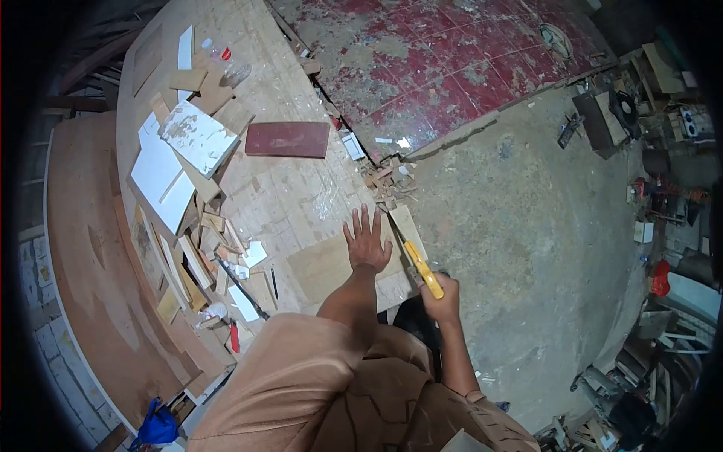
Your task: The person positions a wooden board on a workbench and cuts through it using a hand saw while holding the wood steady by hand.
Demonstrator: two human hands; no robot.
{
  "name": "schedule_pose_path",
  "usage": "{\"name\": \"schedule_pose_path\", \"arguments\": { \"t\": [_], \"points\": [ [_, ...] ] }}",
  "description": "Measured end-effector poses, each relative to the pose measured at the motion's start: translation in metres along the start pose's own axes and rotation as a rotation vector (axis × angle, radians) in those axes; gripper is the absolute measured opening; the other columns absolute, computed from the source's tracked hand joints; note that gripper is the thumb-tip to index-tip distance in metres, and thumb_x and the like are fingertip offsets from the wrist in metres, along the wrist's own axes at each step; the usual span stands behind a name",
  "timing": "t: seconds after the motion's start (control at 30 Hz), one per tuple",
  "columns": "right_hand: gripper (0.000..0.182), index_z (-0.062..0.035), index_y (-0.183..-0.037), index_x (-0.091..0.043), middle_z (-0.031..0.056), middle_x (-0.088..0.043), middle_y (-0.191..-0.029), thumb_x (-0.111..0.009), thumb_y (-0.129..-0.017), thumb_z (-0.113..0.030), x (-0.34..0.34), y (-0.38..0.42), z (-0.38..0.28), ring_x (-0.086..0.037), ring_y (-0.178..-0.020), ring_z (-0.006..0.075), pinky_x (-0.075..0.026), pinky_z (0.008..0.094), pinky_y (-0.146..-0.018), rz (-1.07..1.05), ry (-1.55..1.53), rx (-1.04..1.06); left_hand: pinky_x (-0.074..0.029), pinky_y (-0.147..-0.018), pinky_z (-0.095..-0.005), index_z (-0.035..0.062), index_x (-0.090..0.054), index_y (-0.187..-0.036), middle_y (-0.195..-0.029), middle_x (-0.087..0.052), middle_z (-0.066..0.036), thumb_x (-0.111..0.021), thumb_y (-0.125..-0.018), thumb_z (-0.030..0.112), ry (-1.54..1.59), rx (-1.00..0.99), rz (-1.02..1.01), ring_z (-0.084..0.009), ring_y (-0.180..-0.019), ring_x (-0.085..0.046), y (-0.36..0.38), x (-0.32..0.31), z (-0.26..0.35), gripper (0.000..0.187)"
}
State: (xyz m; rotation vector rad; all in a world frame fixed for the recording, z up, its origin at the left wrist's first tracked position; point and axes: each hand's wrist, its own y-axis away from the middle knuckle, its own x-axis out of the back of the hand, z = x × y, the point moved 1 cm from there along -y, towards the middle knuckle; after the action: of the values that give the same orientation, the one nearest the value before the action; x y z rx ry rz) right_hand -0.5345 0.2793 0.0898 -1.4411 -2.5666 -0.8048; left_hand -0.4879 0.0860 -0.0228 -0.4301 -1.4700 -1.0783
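My left hand (367,242) lies flat with fingers spread on a thin wooden board (318,273) at the worktable's edge. My right hand (441,298) is wrapped round the yellow handle of a handsaw (423,270). Its narrow blade points away from me, just right of my left hand, along the board's side. A pale wooden strip (407,226) lies on the far side of the blade. Small wood offcuts (389,183) are heaped beyond the blade's tip.
The worktable (263,192) carries a dark red panel (287,140), white panels (199,135), scattered wood scraps, a pencil (274,283) and a red-handled tool (235,337). Right of it is concrete floor (512,218), with red tiles (452,75) farther off. Tools and clutter line the right wall.
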Motion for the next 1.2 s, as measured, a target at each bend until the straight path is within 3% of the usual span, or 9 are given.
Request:
{"name": "schedule_pose_path", "arguments": {
  "t": [0.07, 0.13, 0.2, 0.37, 0.5, 0.63, 0.73, 0.83, 1.2],
  "points": [
    [0.018, 0.0011, -0.080, -0.062, 0.0159, -0.059, -0.062, -0.069, -0.085, -0.015, -0.007, 0.016, 0.009, -0.058, -0.054, 0.0192, -0.047, 0.0377, -0.055, -0.020, 0.015, 0.102, -0.002, -0.121, -0.0624, 0.0187, -0.015, -0.163, -0.170, -0.004, -0.014, -0.053, -0.091, 0.046, 0.000, -0.009, 0.008, -0.0371, -0.156, -0.002, 0.000, 0.002, 0.002, 0.086],
    [0.021, 0.0016, -0.084, -0.061, 0.0215, -0.059, -0.065, -0.070, -0.086, -0.017, -0.017, 0.030, -0.010, -0.064, -0.058, 0.0315, -0.049, 0.0411, -0.057, -0.061, 0.096, 0.042, -0.001, -0.121, -0.0627, 0.0188, -0.016, -0.163, -0.170, -0.004, -0.014, -0.053, -0.091, 0.047, 0.003, -0.001, 0.028, -0.0370, -0.156, -0.002, -0.001, -0.001, 0.004, 0.085],
    [0.019, 0.0006, -0.084, -0.061, 0.0219, -0.060, -0.066, -0.070, -0.086, -0.016, -0.015, 0.034, -0.016, -0.066, -0.060, 0.0356, -0.049, 0.0405, -0.057, -0.016, 0.113, 0.001, -0.001, -0.121, -0.0626, 0.0190, -0.016, -0.163, -0.170, -0.004, -0.014, -0.054, -0.091, 0.047, 0.023, -0.004, 0.011, -0.0369, -0.156, -0.002, -0.001, -0.001, 0.001, 0.086],
    [0.016, -0.0005, -0.081, -0.062, 0.0193, -0.059, -0.063, -0.070, -0.085, -0.013, 0.034, 0.108, -0.038, -0.066, -0.057, 0.0303, -0.049, 0.0389, -0.055, -0.024, 0.119, -0.033, -0.002, -0.121, -0.0628, 0.0174, -0.015, -0.163, -0.170, -0.004, -0.015, -0.054, -0.091, 0.046, 0.035, -0.018, 0.016, -0.0374, -0.156, -0.002, 0.000, 0.001, 0.000, 0.087],
    [0.015, -0.0017, -0.077, -0.061, 0.0166, -0.057, -0.059, -0.070, -0.084, -0.012, 0.028, 0.102, -0.034, -0.065, -0.053, 0.0265, -0.049, 0.0379, -0.053, -0.005, 0.119, 0.001, -0.002, -0.121, -0.0636, 0.0160, -0.016, -0.163, -0.169, -0.007, -0.017, -0.054, -0.090, 0.044, 0.049, -0.034, 0.052, -0.0395, -0.155, -0.004, -0.003, -0.001, 0.001, 0.086],
    [0.021, -0.0008, -0.073, -0.058, 0.0181, -0.057, -0.060, -0.070, -0.085, -0.014, -0.005, 0.029, -0.015, -0.061, -0.052, 0.0324, -0.046, 0.0409, -0.053, 0.016, 0.188, 0.156, -0.001, -0.121, -0.0635, 0.0153, -0.015, -0.163, -0.169, -0.006, -0.017, -0.053, -0.090, 0.045, 0.031, -0.034, 0.039, -0.0393, -0.155, -0.003, -0.003, -0.004, -0.002, 0.087],
    [0.022, 0.0006, -0.075, -0.059, 0.0188, -0.059, -0.063, -0.070, -0.085, -0.015, -0.007, -0.001, -0.024, -0.060, -0.055, 0.0336, -0.047, 0.0406, -0.055, -0.014, 0.130, 0.079, -0.001, -0.121, -0.0634, 0.0149, -0.014, -0.163, -0.169, -0.006, -0.017, -0.053, -0.090, 0.044, 0.032, -0.032, 0.040, -0.0390, -0.156, -0.003, -0.004, -0.001, -0.001, 0.088],
    [0.019, 0.0018, -0.083, -0.061, 0.0208, -0.062, -0.068, -0.070, -0.086, -0.015, -0.017, 0.022, -0.022, -0.064, -0.061, 0.0345, -0.050, 0.0410, -0.060, -0.019, 0.067, 0.034, -0.002, -0.122, -0.0625, 0.0172, -0.015, -0.163, -0.169, -0.006, -0.015, -0.053, -0.091, 0.046, 0.017, -0.012, 0.021, -0.0369, -0.156, -0.002, 0.001, 0.004, 0.002, 0.086],
    [0.018, -0.0019, -0.076, -0.061, 0.0175, -0.059, -0.060, -0.071, -0.083, -0.016, 0.030, 0.110, -0.024, -0.066, -0.055, 0.0344, -0.050, 0.0394, -0.053, -0.019, 0.126, -0.034, -0.001, -0.122, -0.0620, 0.0178, -0.012, -0.163, -0.170, -0.004, -0.014, -0.055, -0.090, 0.045, 0.009, -0.013, 0.012, -0.0371, -0.156, -0.001, -0.002, 0.002, 0.002, 0.089]
  ]
}}
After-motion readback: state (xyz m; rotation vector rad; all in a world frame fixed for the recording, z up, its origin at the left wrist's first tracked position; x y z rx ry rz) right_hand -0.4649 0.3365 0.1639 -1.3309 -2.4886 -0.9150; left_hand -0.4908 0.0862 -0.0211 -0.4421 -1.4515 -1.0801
